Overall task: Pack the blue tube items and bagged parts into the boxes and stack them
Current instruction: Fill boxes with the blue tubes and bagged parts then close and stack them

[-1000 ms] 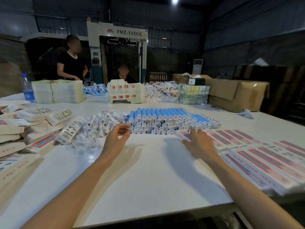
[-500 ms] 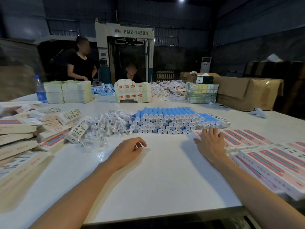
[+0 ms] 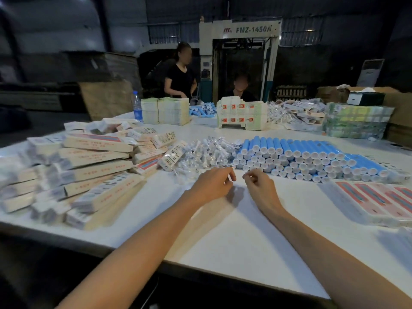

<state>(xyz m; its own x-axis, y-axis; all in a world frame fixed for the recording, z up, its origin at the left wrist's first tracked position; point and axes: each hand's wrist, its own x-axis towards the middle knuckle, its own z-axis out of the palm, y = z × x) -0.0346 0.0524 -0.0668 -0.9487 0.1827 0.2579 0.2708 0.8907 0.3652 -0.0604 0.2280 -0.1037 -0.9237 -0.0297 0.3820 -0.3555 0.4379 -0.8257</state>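
Observation:
Blue tubes with white caps lie stacked in rows at the middle right of the white table. To their left is a heap of clear bagged parts. Long filled boxes are piled at the left, and flat pink-and-blue boxes lie at the right. My left hand hovers just in front of the bagged heap with its fingers curled, seemingly pinching a small clear bagged part. My right hand is beside it with fingers curled, fingertips facing the left hand's. Whether it grips anything is unclear.
Two people work at the far side, in front of a large machine. Along the far edge are a water bottle, stacks of flat cartons, more blue tubes, more bagged parts and a green bundle.
My left hand drew back from the bagged heap. My right hand left the flat boxes at the right and came in beside the left hand. The view turned left.

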